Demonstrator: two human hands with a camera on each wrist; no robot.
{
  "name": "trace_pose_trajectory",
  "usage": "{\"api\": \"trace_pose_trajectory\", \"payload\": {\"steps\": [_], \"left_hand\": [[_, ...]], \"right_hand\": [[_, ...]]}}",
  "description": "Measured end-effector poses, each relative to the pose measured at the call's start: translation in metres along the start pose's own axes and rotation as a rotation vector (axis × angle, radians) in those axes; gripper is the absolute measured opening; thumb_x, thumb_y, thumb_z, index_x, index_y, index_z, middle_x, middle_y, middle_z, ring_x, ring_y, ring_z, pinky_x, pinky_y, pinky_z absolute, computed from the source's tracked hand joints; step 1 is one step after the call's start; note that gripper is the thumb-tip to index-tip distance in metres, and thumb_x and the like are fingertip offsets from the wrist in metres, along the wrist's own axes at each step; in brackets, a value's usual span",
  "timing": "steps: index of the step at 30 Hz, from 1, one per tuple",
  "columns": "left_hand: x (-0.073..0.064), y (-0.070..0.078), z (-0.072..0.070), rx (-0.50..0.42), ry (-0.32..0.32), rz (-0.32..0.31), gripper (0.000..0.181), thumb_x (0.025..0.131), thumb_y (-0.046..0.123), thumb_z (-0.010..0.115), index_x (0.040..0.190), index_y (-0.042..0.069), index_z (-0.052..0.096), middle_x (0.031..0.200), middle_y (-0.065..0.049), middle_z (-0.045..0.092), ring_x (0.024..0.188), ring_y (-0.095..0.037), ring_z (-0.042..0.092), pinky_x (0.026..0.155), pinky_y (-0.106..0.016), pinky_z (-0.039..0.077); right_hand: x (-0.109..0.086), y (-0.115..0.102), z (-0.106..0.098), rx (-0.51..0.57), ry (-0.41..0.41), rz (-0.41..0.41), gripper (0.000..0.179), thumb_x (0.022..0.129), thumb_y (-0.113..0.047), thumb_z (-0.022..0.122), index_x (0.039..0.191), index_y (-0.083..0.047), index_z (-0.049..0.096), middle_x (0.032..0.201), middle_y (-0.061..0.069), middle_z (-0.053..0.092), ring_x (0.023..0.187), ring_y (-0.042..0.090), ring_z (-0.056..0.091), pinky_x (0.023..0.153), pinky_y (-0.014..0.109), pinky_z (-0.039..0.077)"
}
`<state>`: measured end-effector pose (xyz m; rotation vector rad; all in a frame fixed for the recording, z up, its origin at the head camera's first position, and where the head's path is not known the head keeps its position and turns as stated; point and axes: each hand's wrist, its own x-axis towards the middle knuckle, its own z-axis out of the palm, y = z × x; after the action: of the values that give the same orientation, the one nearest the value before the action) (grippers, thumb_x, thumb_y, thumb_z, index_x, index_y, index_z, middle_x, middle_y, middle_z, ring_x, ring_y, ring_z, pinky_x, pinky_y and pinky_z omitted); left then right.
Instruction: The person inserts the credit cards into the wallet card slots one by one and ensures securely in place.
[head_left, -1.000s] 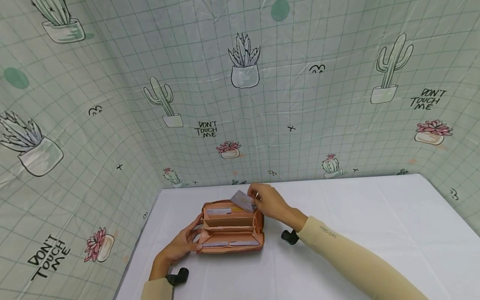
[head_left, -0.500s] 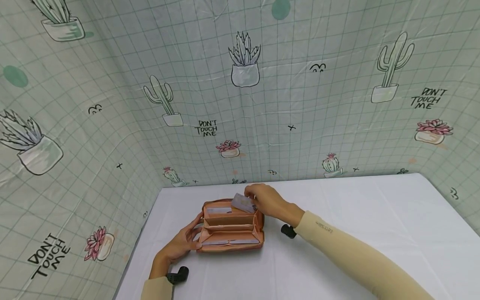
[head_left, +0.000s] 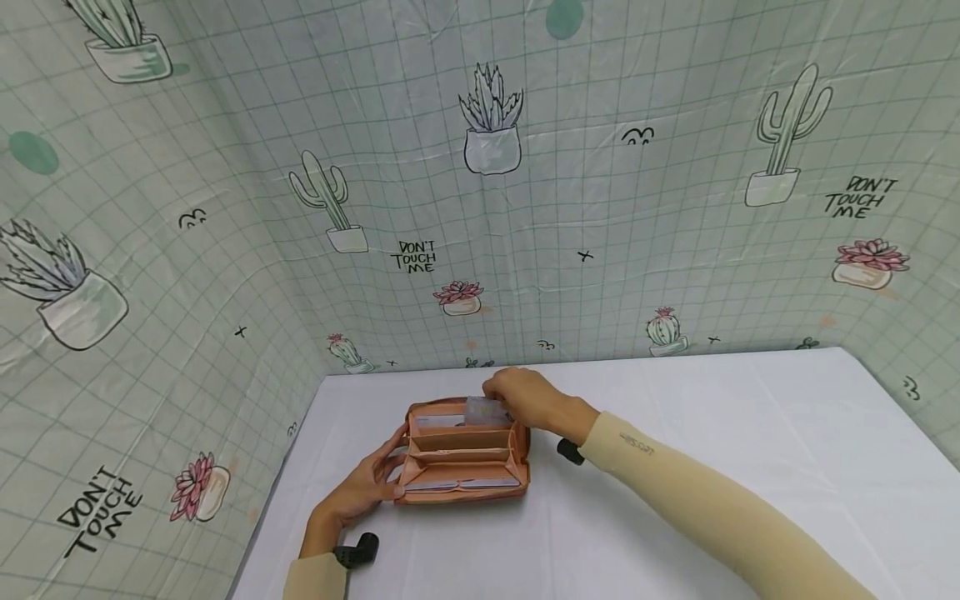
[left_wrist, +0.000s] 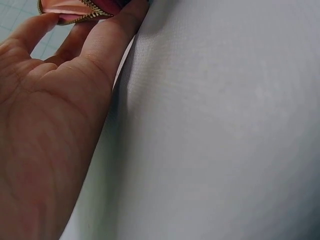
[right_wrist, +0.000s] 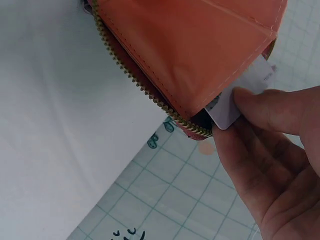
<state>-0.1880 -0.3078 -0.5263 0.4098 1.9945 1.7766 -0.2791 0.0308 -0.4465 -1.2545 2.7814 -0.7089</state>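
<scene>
An orange zip-around wallet (head_left: 461, 439) lies spread wide on the table, its inner pockets facing up. My left hand (head_left: 358, 490) grips its left end, thumb at the near corner and fingers further back; the left wrist view shows the brass zip by that hand's fingers (left_wrist: 36, 31). Between thumb and fingers my right hand (head_left: 536, 402) pinches a pale card (right_wrist: 231, 107), whose lower part is tucked behind the edge of the wallet's far-right card pocket (right_wrist: 215, 75). Another card (head_left: 438, 421) sits in the far-left pocket. More pale cards (head_left: 487, 482) show along the near side.
A white cloth covers the table (head_left: 675, 467). Behind and to the left hangs a grid-patterned curtain (head_left: 555, 208) printed with cacti. Small black cameras are strapped to both wrists, such as the left camera (head_left: 366, 548).
My right hand has moved slightly left and lowered the card, which has gone from tilted above the wallet to level and down against the far-right pocket. The left hand has stayed put.
</scene>
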Motion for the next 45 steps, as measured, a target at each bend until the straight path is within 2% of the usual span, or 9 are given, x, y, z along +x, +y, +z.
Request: {"api": "trace_pose_trajectory", "payload": {"steps": [5, 9, 13, 17, 24, 29, 37, 41, 45], "left_hand": [[0.000, 0.000, 0.000, 0.005, -0.008, 0.028, 0.109, 0.094, 0.011, 0.080, 0.170, 0.005, 0.003, 0.167, -0.034, 0.010, 0.139, -0.006, 0.041, 0.109, -0.017, 0.042], [-0.001, 0.000, 0.000, 0.002, -0.009, 0.032, 0.109, 0.094, 0.010, 0.080, 0.170, 0.004, 0.002, 0.167, -0.035, 0.010, 0.138, -0.007, 0.040, 0.108, -0.016, 0.042], [-0.001, 0.000, 0.000, -0.009, -0.016, 0.029, 0.109, 0.094, 0.010, 0.080, 0.170, 0.005, 0.002, 0.167, -0.035, 0.010, 0.148, -0.023, 0.036, 0.109, -0.017, 0.041], [0.000, 0.000, 0.000, -0.018, -0.021, 0.025, 0.109, 0.095, 0.011, 0.079, 0.170, 0.006, 0.001, 0.167, -0.035, 0.010, 0.154, -0.047, 0.021, 0.110, -0.018, 0.041], [-0.001, 0.000, 0.001, 0.024, 0.015, -0.012, 0.110, 0.093, 0.012, 0.081, 0.171, 0.009, 0.004, 0.168, -0.029, 0.013, 0.156, -0.043, 0.020, 0.111, -0.015, 0.036], [0.000, -0.001, 0.000, 0.022, 0.011, 0.007, 0.110, 0.092, 0.014, 0.082, 0.171, 0.007, 0.005, 0.168, -0.031, 0.014, 0.155, -0.047, 0.020, 0.110, -0.014, 0.036], [-0.001, -0.001, -0.002, -0.001, -0.009, 0.015, 0.109, 0.094, 0.011, 0.080, 0.170, 0.007, 0.003, 0.170, -0.031, 0.007, 0.139, -0.002, 0.041, 0.110, -0.021, 0.040], [0.000, -0.003, -0.003, 0.024, -0.002, 0.011, 0.108, 0.093, 0.011, 0.080, 0.171, 0.007, 0.004, 0.172, -0.028, 0.008, 0.137, 0.001, 0.041, 0.118, -0.034, 0.036], [0.000, -0.005, -0.003, 0.042, 0.009, 0.012, 0.109, 0.092, 0.012, 0.081, 0.171, 0.007, 0.006, 0.172, -0.028, 0.011, 0.138, -0.002, 0.042, 0.122, -0.052, 0.028]], "right_hand": [[0.005, 0.001, 0.000, -0.038, -0.051, -0.004, 0.029, 0.095, 0.017, 0.062, 0.098, -0.007, 0.077, 0.099, 0.007, 0.076, 0.089, 0.020, 0.070, 0.077, 0.037, 0.059], [0.008, 0.002, -0.002, -0.043, -0.070, -0.025, 0.029, 0.091, 0.019, 0.064, 0.095, -0.006, 0.077, 0.095, 0.006, 0.076, 0.082, 0.016, 0.067, 0.073, 0.033, 0.057], [0.010, 0.002, -0.006, -0.026, -0.092, -0.049, 0.027, 0.091, 0.020, 0.064, 0.088, -0.005, 0.075, 0.086, 0.005, 0.073, 0.070, 0.011, 0.053, 0.064, 0.027, 0.047], [0.011, 0.000, -0.010, -0.002, -0.114, -0.069, 0.029, 0.090, 0.022, 0.063, 0.082, -0.004, 0.071, 0.078, 0.006, 0.068, 0.067, 0.010, 0.043, 0.061, 0.024, 0.038], [0.013, -0.004, -0.012, -0.013, -0.133, -0.058, 0.029, 0.089, 0.023, 0.063, 0.081, -0.003, 0.072, 0.080, 0.007, 0.071, 0.067, 0.009, 0.043, 0.061, 0.023, 0.039], [0.013, -0.003, -0.012, 0.000, -0.141, -0.055, 0.028, 0.089, 0.023, 0.062, 0.087, -0.002, 0.075, 0.084, 0.009, 0.073, 0.069, 0.010, 0.049, 0.063, 0.026, 0.046], [0.012, 0.008, -0.009, 0.031, -0.185, -0.065, 0.044, 0.095, 0.014, 0.063, 0.134, -0.005, 0.073, 0.107, 0.007, 0.076, 0.088, 0.015, 0.064, 0.080, 0.033, 0.055], [0.012, 0.009, -0.010, 0.006, -0.191, -0.107, 0.042, 0.095, 0.014, 0.063, 0.132, -0.003, 0.074, 0.111, 0.009, 0.076, 0.090, 0.014, 0.065, 0.077, 0.028, 0.053], [0.013, 0.007, -0.012, -0.039, -0.218, -0.150, 0.042, 0.095, 0.015, 0.064, 0.132, -0.004, 0.074, 0.091, 0.006, 0.068, 0.074, 0.009, 0.048, 0.066, 0.024, 0.040]]}}
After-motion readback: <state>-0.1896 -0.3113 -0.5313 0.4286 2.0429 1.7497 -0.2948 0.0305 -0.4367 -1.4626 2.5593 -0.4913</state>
